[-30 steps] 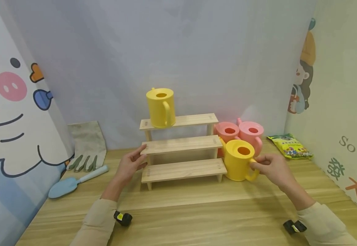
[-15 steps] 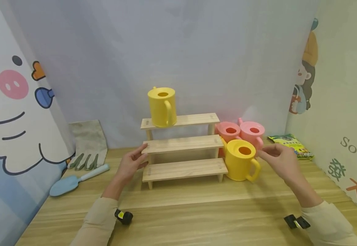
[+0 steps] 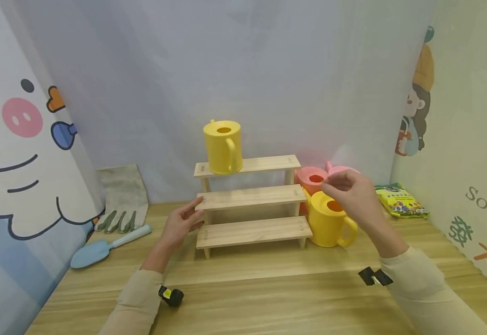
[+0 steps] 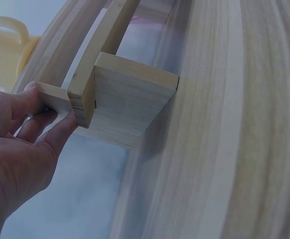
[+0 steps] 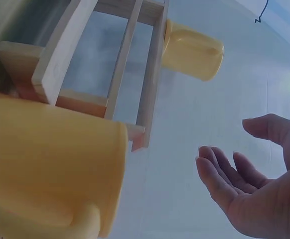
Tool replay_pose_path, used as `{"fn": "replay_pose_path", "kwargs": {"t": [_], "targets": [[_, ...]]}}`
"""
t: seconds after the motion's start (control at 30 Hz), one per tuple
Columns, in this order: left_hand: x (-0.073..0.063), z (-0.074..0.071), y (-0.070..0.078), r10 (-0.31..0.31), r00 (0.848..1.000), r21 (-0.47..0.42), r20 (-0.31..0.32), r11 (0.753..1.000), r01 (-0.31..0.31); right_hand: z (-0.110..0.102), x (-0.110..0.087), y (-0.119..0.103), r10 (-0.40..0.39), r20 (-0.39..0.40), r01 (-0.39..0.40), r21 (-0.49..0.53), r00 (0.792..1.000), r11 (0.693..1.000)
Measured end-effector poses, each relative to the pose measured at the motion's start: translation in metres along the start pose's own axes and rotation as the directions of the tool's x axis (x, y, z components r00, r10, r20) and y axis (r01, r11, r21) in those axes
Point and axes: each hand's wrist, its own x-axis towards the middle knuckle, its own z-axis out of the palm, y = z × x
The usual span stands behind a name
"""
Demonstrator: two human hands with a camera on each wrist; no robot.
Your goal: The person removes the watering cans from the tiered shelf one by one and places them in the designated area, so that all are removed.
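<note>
A three-step wooden plant stand point(image 3: 249, 197) stands at the middle of the table. My left hand point(image 3: 180, 224) holds the left end of its middle step; in the left wrist view the thumb lies on top and fingers point(image 4: 60, 130) curl below. One yellow watering can point(image 3: 222, 148) sits on the top step's left end. Another yellow watering can point(image 3: 324, 225) stands on the table by the stand's right end. Over this can hovers my right hand point(image 3: 354, 195), holding nothing, its thumb and fingers apart in the right wrist view. It partly hides a pink watering can point(image 3: 336, 169) behind.
A coral-pink watering can point(image 3: 308, 174) stands behind the lower yellow one. At the right wall lies a yellow-green packet point(image 3: 402, 200). On the left are grey gloves point(image 3: 122, 193) and a light-blue trowel point(image 3: 92, 253). A curtain backs the table point(image 3: 243, 298).
My right hand has let go of the lower yellow watering can's handle, drawn right, then risen leftward over the can. My left hand has stayed on the stand.
</note>
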Motion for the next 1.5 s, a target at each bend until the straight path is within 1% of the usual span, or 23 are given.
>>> {"fn": "replay_pose_path", "kwargs": {"t": [0.17,0.3,0.4,0.53,0.67,0.9,1.03,1.23,1.4,1.5], "targets": [[0.000,0.001,0.001,-0.001,1.000,0.011,-0.007,1.000,0.001,0.014,0.013,-0.018,-0.058,0.017,0.057,0.015,0.998,0.998],[0.000,0.001,0.001,-0.006,1.000,0.004,-0.011,1.000,0.006,0.027,0.023,-0.031,-0.120,-0.005,0.120,0.057,0.993,0.991],[0.000,0.001,0.000,-0.002,1.000,-0.006,-0.014,1.000,0.001,0.038,0.031,-0.038,-0.168,-0.026,0.169,0.104,0.986,0.980],[0.000,0.000,-0.002,0.026,1.000,-0.006,-0.011,1.000,-0.026,0.052,0.041,-0.048,-0.204,-0.035,0.207,0.150,0.978,0.967],[0.001,-0.001,-0.005,0.051,0.999,0.000,-0.007,0.999,-0.051,0.069,0.052,-0.055,-0.210,-0.037,0.213,0.188,0.977,0.959],[0.001,0.000,-0.002,-0.007,1.000,-0.021,-0.023,1.000,0.007,0.101,0.067,-0.070,-0.241,-0.068,0.250,0.230,0.968,0.940],[0.002,0.000,-0.002,-0.021,1.000,-0.024,-0.022,1.000,0.020,0.118,0.073,-0.080,-0.228,-0.079,0.240,0.241,0.971,0.940],[0.001,0.000,-0.001,-0.010,1.000,-0.034,-0.009,0.999,0.010,0.141,0.082,-0.085,-0.193,-0.113,0.218,0.280,0.975,0.935],[0.000,-0.001,-0.002,-0.007,1.000,-0.038,0.004,0.999,0.007,0.155,0.088,-0.087,-0.177,-0.149,0.217,0.316,0.973,0.924],[0.000,-0.001,-0.002,-0.010,1.000,-0.032,-0.002,0.999,0.010,0.161,0.090,-0.091,-0.184,-0.148,0.223,0.326,0.972,0.919]]}}
